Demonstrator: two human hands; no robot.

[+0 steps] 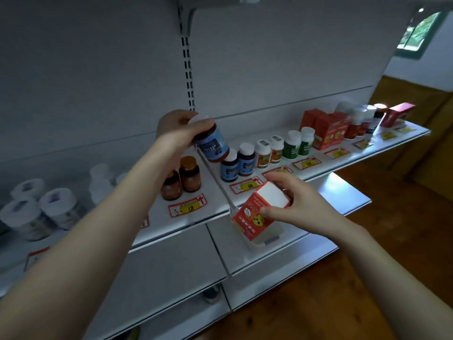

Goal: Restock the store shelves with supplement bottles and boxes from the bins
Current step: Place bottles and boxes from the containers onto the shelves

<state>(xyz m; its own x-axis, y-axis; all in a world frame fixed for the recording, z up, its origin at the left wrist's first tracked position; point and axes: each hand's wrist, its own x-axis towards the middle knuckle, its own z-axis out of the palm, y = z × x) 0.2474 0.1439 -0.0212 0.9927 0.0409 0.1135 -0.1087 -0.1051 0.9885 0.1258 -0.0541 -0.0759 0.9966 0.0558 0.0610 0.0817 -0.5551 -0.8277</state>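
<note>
My left hand (pixel 180 130) grips a dark bottle with a blue label and a white cap (pixel 212 143), tilted above the white shelf (pixel 215 192), just behind two matching blue-label bottles (pixel 236 163). My right hand (pixel 297 200) holds a red and white box (pixel 257 212) in front of the shelf's edge, below the price tags. Two brown bottles (pixel 182 179) stand on the shelf under my left wrist.
To the right the shelf carries orange-label bottles (pixel 268 149), green-label bottles (pixel 297 143), red boxes (pixel 326 128) and more bottles (pixel 360 120). White tubs (pixel 41 209) stand at the left. Lower white shelves (pixel 269 261) jut out below. The wooden floor (pixel 367 278) lies at right.
</note>
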